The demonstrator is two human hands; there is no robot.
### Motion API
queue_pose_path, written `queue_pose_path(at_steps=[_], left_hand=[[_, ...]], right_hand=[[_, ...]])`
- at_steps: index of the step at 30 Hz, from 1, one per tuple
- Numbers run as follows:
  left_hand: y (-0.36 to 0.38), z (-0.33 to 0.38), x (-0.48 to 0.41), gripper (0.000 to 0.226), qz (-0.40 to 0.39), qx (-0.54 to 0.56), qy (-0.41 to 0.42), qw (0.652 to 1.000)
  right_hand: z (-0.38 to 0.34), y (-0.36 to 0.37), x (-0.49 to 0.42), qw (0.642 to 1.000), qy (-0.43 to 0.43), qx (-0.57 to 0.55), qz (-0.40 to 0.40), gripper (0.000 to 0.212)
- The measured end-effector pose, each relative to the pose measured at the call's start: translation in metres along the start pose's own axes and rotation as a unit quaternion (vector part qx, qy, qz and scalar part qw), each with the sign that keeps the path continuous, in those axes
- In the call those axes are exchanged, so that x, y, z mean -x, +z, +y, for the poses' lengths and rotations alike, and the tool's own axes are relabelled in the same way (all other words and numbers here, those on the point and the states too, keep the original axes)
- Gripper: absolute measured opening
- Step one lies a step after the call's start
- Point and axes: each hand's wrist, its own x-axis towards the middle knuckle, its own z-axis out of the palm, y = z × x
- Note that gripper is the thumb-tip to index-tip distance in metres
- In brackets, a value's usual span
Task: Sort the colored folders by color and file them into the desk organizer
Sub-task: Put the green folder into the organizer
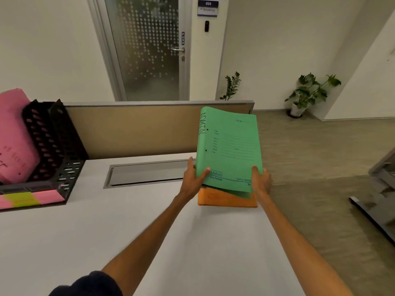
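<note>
A green folder (229, 146) is lifted and tilted up at the right side of the white desk (106, 231). My left hand (193, 178) grips its lower left edge and my right hand (261, 180) grips its lower right corner. Under it an orange folder (226, 199) lies flat near the desk's right edge. The black perforated desk organizer (53, 142) stands at the far left. A pink folder (15, 135) stands upright in its left slot. Pink and yellow-green sheets (27, 199) lie in its bottom tray.
A grey cable hatch (147, 174) is set into the desk between the organizer and the folders. A tan partition (139, 129) runs along the back. Beyond are a frosted glass door, two potted plants (307, 92) and wood floor; a grey frame (376, 201) stands at the right.
</note>
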Motion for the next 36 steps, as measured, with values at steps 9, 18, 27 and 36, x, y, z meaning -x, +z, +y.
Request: queue_pose_path(at_steps=[9, 18, 27, 36], left_hand=[[-0.037, 0.034, 0.033, 0.034, 0.063, 0.026, 0.074, 0.995], [-0.098, 0.041, 0.078, 0.025, 0.120, -0.052, 0.151, 0.980], [-0.171, 0.017, 0.135, 0.018, 0.165, -0.156, 0.162, 0.960], [-0.257, 0.017, 0.165, 0.026, 0.237, -0.179, 0.164, 0.941]], right_hand=[[-0.042, 0.003, 0.040, 0.994, -0.054, 0.043, -0.081, 0.046], [-0.124, 0.044, 0.095, 0.954, -0.176, 0.178, -0.166, 0.079], [-0.274, 0.095, 0.200, 0.874, -0.441, 0.029, -0.201, 0.093], [-0.358, 0.141, 0.278, 0.832, -0.498, 0.110, -0.217, 0.077]])
